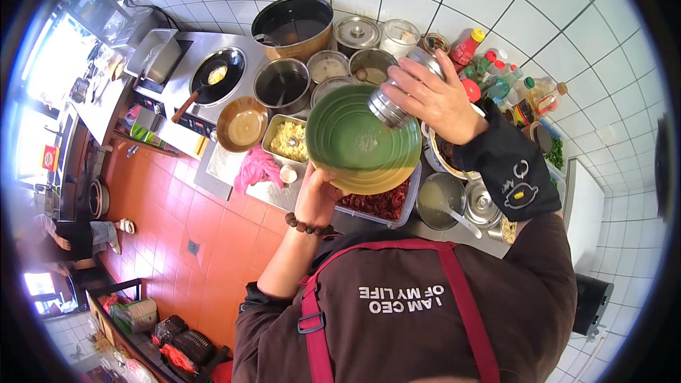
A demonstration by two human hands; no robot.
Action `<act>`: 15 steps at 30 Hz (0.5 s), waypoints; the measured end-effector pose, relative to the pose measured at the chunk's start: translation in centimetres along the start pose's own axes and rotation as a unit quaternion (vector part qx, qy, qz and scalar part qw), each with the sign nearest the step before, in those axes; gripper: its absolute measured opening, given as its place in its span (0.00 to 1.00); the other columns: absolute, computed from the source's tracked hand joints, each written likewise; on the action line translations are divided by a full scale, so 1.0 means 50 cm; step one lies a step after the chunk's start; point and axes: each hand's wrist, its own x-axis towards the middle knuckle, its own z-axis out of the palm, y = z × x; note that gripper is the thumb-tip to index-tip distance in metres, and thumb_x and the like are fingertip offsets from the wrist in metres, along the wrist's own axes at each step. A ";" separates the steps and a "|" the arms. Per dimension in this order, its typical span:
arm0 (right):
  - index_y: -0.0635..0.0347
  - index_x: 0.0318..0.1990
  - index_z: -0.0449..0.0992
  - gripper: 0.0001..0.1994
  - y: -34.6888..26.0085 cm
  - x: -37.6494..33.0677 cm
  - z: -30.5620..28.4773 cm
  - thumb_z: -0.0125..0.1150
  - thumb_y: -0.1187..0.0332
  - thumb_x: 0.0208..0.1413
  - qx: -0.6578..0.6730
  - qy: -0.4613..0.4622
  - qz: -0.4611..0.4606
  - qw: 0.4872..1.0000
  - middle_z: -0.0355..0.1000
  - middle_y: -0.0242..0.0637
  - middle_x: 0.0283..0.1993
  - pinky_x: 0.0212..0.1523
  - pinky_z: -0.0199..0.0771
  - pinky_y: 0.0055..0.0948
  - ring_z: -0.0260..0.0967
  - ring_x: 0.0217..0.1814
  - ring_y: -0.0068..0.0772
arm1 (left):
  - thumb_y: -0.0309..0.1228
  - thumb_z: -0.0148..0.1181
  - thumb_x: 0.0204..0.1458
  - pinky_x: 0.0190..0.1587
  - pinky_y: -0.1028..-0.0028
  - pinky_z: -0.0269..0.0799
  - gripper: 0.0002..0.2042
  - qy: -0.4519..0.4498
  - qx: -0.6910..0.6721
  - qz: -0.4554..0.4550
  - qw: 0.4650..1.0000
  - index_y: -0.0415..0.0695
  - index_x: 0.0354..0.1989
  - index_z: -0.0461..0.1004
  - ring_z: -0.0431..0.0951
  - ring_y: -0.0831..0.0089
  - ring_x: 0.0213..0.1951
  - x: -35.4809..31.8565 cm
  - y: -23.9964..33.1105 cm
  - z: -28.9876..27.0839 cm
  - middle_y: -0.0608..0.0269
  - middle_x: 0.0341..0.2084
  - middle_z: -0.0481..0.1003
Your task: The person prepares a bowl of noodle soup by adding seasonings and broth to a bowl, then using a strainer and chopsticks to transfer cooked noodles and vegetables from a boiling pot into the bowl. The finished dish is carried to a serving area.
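Note:
My left hand (pixel 317 198) grips the near-left rim of a wide green bowl (pixel 355 117) with a yellowish-brown edge. A small whitish patch of powder lies on the bowl's bottom. Above the bowl's right side, my right hand (pixel 436 103) is wrapped round a silver metal shaker (pixel 394 104), which is tilted down toward the bowl. Below the bowl is a clear tub of dark red dried chillies (pixel 379 206), partly hidden. A tray of chopped yellowish food (pixel 289 139) stands to the bowl's left, near a small white cup (pixel 288 174).
Several metal pots (pixel 282 85) stand behind the bowl, with a large pot (pixel 292 25) at the wall. Sauce bottles (pixel 489 64) crowd the back right. A wok (pixel 218 74) sits at left beside a brown bowl (pixel 242 124). A pot with a ladle (pixel 440 202) is at right. Another person (pixel 78 237) is far left.

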 end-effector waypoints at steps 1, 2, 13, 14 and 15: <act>0.46 0.48 0.67 0.21 0.002 -0.002 0.005 0.53 0.69 0.42 -0.027 0.019 0.003 0.999 0.64 0.27 0.51 0.60 0.47 0.48 0.56 0.59 0.28 | 0.29 0.48 0.43 0.44 0.62 0.71 0.23 -0.004 0.008 -0.004 1.000 0.46 0.52 0.58 0.70 0.65 0.46 -0.003 -0.003 -0.001 0.61 0.46 0.65; 0.46 0.48 0.67 0.20 0.000 -0.001 0.004 0.53 0.69 0.42 -0.037 0.028 0.001 0.999 0.64 0.27 0.51 0.60 0.47 0.48 0.56 0.59 0.27 | 0.30 0.49 0.43 0.46 0.60 0.70 0.23 -0.008 0.018 -0.005 1.000 0.46 0.52 0.59 0.69 0.64 0.47 -0.004 -0.002 -0.002 0.62 0.47 0.65; 0.47 0.47 0.68 0.20 -0.004 0.009 0.001 0.53 0.70 0.42 0.008 0.053 0.042 0.998 0.64 0.28 0.52 0.61 0.44 0.47 0.58 0.58 0.29 | 0.25 0.46 0.43 0.35 0.71 0.74 0.25 -0.009 -0.002 -0.017 1.000 0.46 0.54 0.56 0.71 0.71 0.42 -0.005 0.005 0.010 0.63 0.43 0.65; 0.46 0.48 0.68 0.20 -0.008 0.008 0.005 0.52 0.70 0.42 0.006 0.036 0.029 0.999 0.64 0.28 0.52 0.60 0.45 0.47 0.57 0.58 0.29 | 0.25 0.46 0.43 0.34 0.71 0.75 0.25 -0.004 -0.004 -0.016 1.000 0.46 0.54 0.56 0.71 0.71 0.41 -0.006 0.005 0.013 0.63 0.43 0.66; 0.45 0.48 0.68 0.20 -0.012 0.010 0.009 0.52 0.70 0.42 0.004 0.020 0.015 1.000 0.63 0.27 0.52 0.60 0.46 0.47 0.57 0.58 0.28 | 0.25 0.46 0.43 0.34 0.71 0.75 0.25 0.000 -0.006 -0.014 1.000 0.45 0.54 0.56 0.72 0.71 0.41 -0.006 0.007 0.019 0.63 0.43 0.66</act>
